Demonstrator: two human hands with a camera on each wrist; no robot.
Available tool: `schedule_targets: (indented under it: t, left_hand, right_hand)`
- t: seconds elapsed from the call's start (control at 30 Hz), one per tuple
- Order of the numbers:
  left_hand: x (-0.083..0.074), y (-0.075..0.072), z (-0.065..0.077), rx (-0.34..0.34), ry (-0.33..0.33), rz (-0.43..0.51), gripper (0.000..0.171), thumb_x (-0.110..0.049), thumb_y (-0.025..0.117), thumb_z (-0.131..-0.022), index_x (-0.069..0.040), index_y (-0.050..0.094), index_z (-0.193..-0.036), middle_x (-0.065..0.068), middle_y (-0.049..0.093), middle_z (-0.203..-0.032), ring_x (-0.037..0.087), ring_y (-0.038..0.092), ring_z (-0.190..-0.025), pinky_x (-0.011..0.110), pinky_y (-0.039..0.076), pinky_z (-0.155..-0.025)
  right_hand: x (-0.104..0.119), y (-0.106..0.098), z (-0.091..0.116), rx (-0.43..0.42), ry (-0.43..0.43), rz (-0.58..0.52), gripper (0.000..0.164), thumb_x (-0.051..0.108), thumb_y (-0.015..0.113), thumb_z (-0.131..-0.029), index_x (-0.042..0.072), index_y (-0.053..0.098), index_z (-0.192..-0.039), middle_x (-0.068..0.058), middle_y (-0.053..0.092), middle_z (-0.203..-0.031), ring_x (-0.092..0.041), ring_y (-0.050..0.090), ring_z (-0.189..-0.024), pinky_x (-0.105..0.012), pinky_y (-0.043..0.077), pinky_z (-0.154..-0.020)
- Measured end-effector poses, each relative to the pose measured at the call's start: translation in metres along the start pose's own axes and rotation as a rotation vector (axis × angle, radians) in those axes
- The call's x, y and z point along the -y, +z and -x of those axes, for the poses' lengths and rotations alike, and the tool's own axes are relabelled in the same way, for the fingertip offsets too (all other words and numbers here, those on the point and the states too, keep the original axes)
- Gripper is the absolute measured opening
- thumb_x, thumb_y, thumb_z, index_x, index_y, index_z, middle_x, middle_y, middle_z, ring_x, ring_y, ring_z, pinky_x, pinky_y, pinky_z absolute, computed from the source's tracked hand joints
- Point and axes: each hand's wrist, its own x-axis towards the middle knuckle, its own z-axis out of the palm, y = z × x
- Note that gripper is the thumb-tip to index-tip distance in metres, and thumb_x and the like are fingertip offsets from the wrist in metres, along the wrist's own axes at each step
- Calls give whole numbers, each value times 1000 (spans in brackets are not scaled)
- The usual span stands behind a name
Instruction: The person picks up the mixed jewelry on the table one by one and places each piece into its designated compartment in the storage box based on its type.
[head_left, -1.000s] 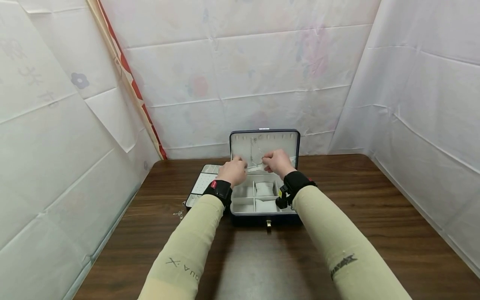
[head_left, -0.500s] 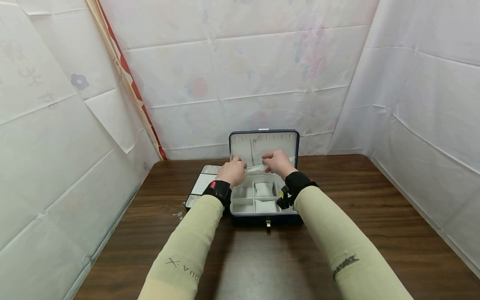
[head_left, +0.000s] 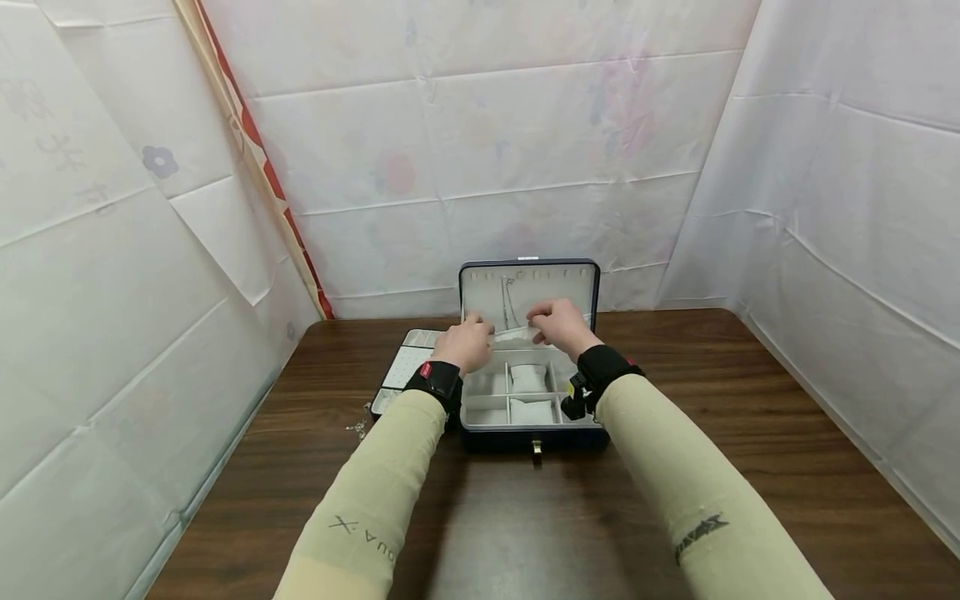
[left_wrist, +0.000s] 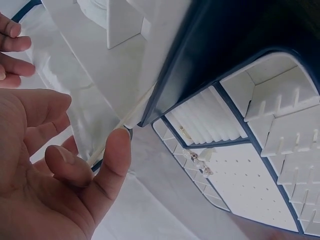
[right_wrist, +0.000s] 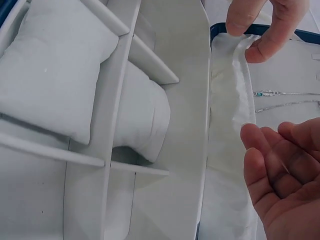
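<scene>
A dark blue jewelry box (head_left: 483,440) stands with its lid (head_left: 555,285) raised. From the lid's hooks hangs a silver necklace (head_left: 508,298), its lower part behind the white fabric pocket (head_left: 513,337). My left hand (head_left: 465,343) pinches the pocket's elastic edge near its left end; the left wrist view shows the finger and thumb (left_wrist: 70,165) beside the elastic. My right hand (head_left: 561,325) is at the pocket's right part, fingers loosely bent, with a fingertip (right_wrist: 252,134) at its edge. I see nothing held in it. Two strands of necklace chain (right_wrist: 287,93) run behind the pocket edge.
White cushions (head_left: 529,378) sit in the box's compartments. Left of the box lies a jewelry tray (head_left: 405,368) with a gold ring (left_wrist: 185,132) and pearly earrings (left_wrist: 200,161). Silver jewelry (head_left: 360,427) hangs by the tray's front left. White sheets (head_left: 480,150) surround the wooden table (head_left: 712,375).
My right hand has let go of the necklace chain, which now hangs straighter into the pocket. The right hand and forearm have shifted slightly right. The left hand stays at the pocket edge.
</scene>
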Motion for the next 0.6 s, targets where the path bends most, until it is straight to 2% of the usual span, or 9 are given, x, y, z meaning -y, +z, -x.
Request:
schedule_targets:
  t: [0.23, 0.33, 0.6]
  left_hand:
    - [-1, 0, 2, -18, -3, 20, 45, -18, 53, -105, -20, 51, -150, 8, 43, -155, 38, 60, -120, 54, 51, -95]
    - [-2, 0, 3, -30, -2, 35, 48, -18, 54, -105, -19, 49, -152, 8, 42, -155, 38, 60, -121, 55, 51, -96]
    - [0, 4, 2, -30, 24, 34, 51, -18, 54, -105, -19, 44, -155, 10, 39, -156, 34, 65, -101, 49, 54, -84]
  right_hand:
    - [-9, -12, 5, 21, -1, -22, 37, 11, 43, -108, -3, 58, -139, -25, 65, -126, -37, 67, -105, -52, 49, -99]
    - [-14, -18, 6, 9, 6, -13, 36, 10, 43, -107, -3, 59, -138, -25, 68, -119, -36, 67, -104, -53, 50, -98]
    - [-28, -31, 7, -17, 26, 17, 34, 9, 45, -106, -4, 62, -132, -22, 73, -104, -34, 71, -97, -53, 52, -95]
